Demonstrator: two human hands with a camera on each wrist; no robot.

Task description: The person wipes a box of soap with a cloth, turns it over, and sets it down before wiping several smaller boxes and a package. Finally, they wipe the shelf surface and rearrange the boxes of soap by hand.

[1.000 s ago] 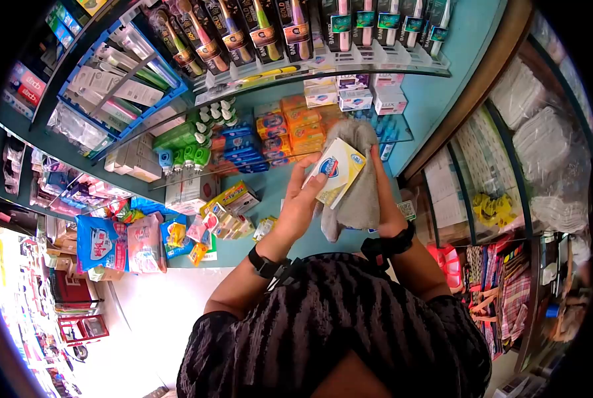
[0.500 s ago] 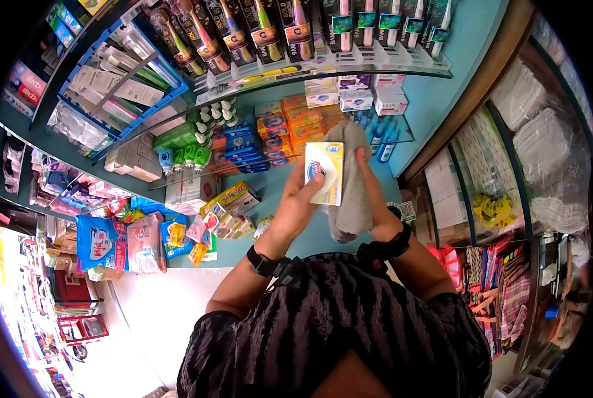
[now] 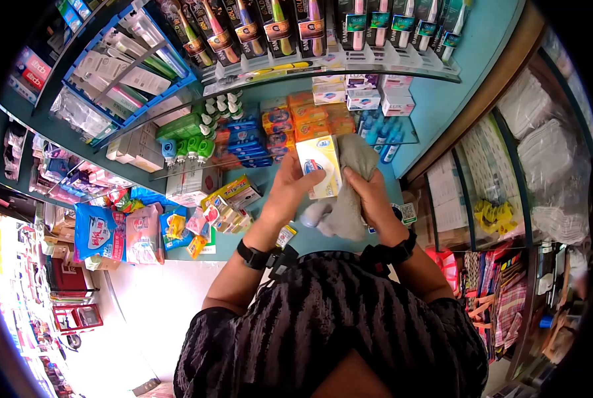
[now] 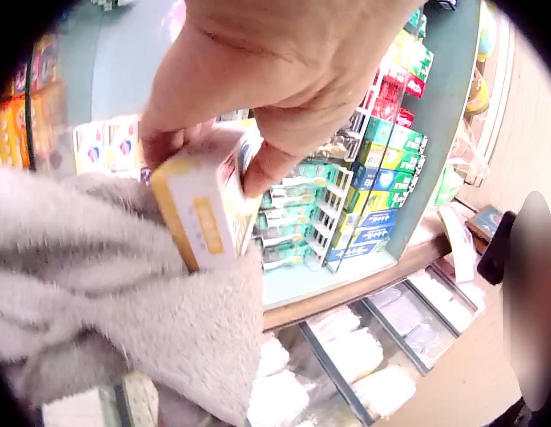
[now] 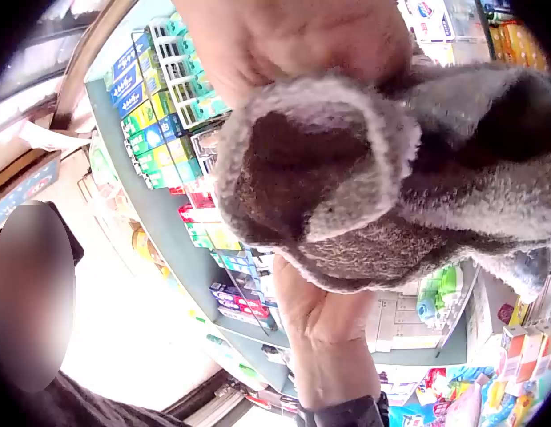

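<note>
Held in my left hand (image 3: 287,191) is a white and yellow soap box (image 3: 317,151), the thumb lying across its printed front. In the left wrist view, fingers and thumb grip the soap box (image 4: 200,200) from above, its yellow-edged end beside the cloth. My right hand (image 3: 373,198) grips a grey fluffy cloth (image 3: 346,219), which hangs in folds right beside the box. The right wrist view shows the cloth (image 5: 346,253) bunched into a loop below my right hand (image 5: 293,44); there the box is hidden behind it.
A glass shelf (image 3: 296,73) with packaged toothbrushes runs above the hands. Orange soap packs (image 3: 309,119), blue bottles (image 3: 390,147) and green-capped bottles (image 3: 193,147) stand beyond. Small boxes (image 3: 230,215) and bags (image 3: 101,232) lie on the counter to the left. Clear-fronted drawers (image 3: 492,179) stand to the right.
The soap box has turned from a slant across the cloth to nearly upright beside it. My right hand has come lower on the cloth, which is now more bunched.
</note>
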